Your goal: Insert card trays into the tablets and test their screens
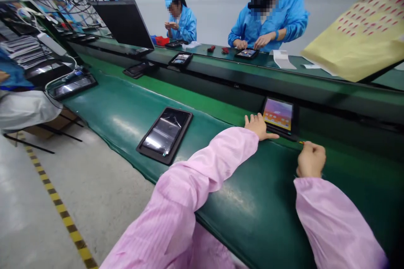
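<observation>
A tablet (278, 114) with a lit orange and purple screen lies in a dark tray on the green belt in front of me. My left hand (256, 127) is at its near left edge, fingers spread and holding nothing. Just right of the tablet's near corner, my right hand (312, 159) is closed in a pinch. From its fingertips pokes a thin yellow-and-red piece (301, 143), too small to tell its kind. Left of my left sleeve, another tablet (166, 132) with a dark, glossy screen rests in a black tray on the green bench mat.
More tablets in trays (139, 68) sit farther along the belt (189, 96). Across it, two people in blue work at a bench, one handling a tablet (247, 53). A black monitor (123, 23) stands at the left; a yellow sheet (356, 33) hangs at upper right.
</observation>
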`<state>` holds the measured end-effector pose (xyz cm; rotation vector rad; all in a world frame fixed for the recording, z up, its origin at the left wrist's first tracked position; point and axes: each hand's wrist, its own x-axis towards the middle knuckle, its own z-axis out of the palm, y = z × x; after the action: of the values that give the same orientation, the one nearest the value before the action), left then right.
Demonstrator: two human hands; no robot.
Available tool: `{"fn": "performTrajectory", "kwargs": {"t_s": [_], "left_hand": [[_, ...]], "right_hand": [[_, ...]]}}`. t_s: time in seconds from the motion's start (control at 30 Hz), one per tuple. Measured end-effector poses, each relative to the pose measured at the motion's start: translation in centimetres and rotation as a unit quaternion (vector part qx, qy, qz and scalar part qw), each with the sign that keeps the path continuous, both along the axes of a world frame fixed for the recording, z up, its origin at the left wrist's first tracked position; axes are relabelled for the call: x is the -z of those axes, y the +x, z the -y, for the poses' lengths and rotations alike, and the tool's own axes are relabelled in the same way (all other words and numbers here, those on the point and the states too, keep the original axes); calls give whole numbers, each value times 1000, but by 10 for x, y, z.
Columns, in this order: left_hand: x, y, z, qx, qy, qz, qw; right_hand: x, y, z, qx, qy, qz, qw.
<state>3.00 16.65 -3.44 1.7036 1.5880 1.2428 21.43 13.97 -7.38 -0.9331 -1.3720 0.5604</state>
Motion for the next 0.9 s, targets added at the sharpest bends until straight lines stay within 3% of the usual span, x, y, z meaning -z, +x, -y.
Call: {"fn": "performTrajectory", "kwargs": {"t_s": [0.07, 0.13, 0.2, 0.27, 0.3, 0.37, 0.43, 0.53, 0.63, 0.7, 0.8, 0.9], "left_hand": [[-18, -49, 18, -41, 32, 6, 999], [-32, -129, 52, -92, 25, -24, 995], [-36, -221, 91, -144, -2, -49, 988], [-28, -300, 127, -191, -40, -66, 979], [-20, -327, 142, -199, -76, -76, 974], [2, -351, 162, -191, -139, -96, 967], [23, -334, 171, -146, -182, -132, 963], [43, -251, 176, -49, -180, -163, 969], [45, -151, 183, -2, -134, -176, 975], [39, -103, 185, 15, -107, -212, 971], [26, -68, 166, 48, -48, -312, 948], [14, -61, 127, 151, 12, -419, 896]], "right_hand": [[4, -8, 12, 100, -19, -7, 995], [10, -16, 45, 157, -61, 14, 986], [16, -25, 87, 143, -119, 53, 981], [22, -36, 126, 118, -157, 82, 977], [23, -42, 141, 101, -174, 92, 975], [25, -56, 162, 64, -199, 102, 973], [22, -70, 171, 30, -211, 104, 971], [13, -86, 179, -1, -209, 89, 974], [2, -88, 192, 6, -218, 80, 973], [-3, -81, 203, 38, -234, 105, 966], [-5, -71, 213, 101, -252, 146, 951], [0, -72, 211, 147, -230, 173, 946]]}}
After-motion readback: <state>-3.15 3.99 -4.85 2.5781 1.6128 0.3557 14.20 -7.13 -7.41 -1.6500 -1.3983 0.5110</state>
